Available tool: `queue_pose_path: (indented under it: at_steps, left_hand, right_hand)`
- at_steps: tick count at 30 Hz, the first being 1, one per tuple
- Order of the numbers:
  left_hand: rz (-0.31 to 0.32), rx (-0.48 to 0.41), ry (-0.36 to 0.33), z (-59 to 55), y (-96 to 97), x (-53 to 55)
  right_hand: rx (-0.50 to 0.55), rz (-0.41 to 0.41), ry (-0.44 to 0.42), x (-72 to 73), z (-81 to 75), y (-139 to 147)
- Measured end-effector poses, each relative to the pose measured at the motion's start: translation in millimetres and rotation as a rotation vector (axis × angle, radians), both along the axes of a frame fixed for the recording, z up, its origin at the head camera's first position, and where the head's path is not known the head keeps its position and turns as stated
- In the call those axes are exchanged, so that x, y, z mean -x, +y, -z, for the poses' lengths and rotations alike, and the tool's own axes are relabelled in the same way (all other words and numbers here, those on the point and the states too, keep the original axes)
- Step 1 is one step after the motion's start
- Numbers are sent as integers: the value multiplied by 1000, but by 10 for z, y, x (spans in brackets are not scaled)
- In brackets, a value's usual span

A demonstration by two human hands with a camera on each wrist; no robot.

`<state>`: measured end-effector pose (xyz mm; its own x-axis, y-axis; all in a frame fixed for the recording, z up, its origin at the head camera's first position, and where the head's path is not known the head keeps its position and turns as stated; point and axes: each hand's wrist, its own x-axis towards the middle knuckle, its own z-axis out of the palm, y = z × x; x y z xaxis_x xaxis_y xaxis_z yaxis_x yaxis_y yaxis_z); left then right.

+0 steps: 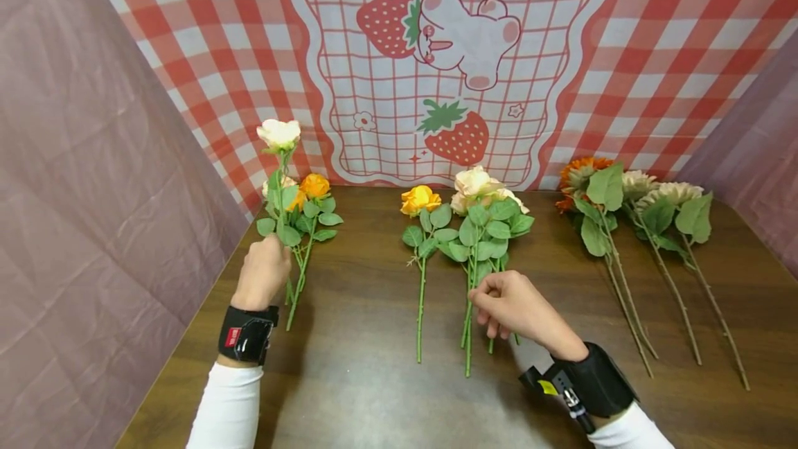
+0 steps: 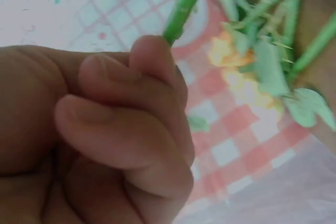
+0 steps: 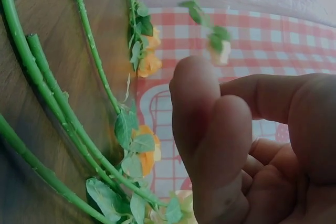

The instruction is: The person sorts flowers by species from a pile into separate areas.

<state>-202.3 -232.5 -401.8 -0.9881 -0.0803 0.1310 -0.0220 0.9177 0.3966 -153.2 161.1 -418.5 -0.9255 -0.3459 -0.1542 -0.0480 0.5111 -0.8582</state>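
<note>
My left hand (image 1: pixel 264 270) grips the green stem (image 2: pixel 185 10) of a white rose (image 1: pixel 279 136), which stands upright with its bloom above the fist. Behind and beside that hand lie orange roses (image 1: pixel 315 186) with a pale bloom partly hidden. Toward the middle, my right hand (image 1: pixel 517 305) hovers over the stems of several cream roses (image 1: pixel 476 184), fingers loosely bent. In the right wrist view its thumb and fingers (image 3: pixel 195 90) are curled with nothing between them, and the green stems (image 3: pixel 79 129) lie apart from it.
A single yellow-orange rose (image 1: pixel 420 200) lies left of the cream ones. At the right of the brown table (image 1: pixel 355 393) are orange flowers (image 1: pixel 576 179) and whitish flowers (image 1: pixel 673 194) on long stems. A red checked cloth (image 1: pixel 237 54) with strawberries hangs behind.
</note>
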Motion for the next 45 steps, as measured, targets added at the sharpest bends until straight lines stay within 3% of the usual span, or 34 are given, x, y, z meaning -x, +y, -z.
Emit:
queue_pose_path:
  at_steps: [6, 10, 14, 21, 28, 36, 45]
  left_hand:
    - [75, -27, 163, -124, 246, -118]
    - [172, -50, 264, -159, 443, -202]
    - [294, -101, 294, -177, 667, -298]
    - [550, -243, 259, -152, 1085, -513]
    - [720, -344, 193, -68, 1362, -671]
    - [804, -396, 141, 17, 1508, -744]
    - [812, -385, 116, 106, 1595, -768]
  right_hand:
    - [1, -55, 40, -39, -21, -26]
    - [3, -79, 56, -70, -36, -56]
    - [19, -110, 72, -107, -56, -96]
    - [96, -164, 97, -212, -105, -200]
    - [162, -233, 108, -308, -123, -307]
    - [163, -252, 144, -338, -92, -369]
    - [106, -188, 123, -344, -73, -367]
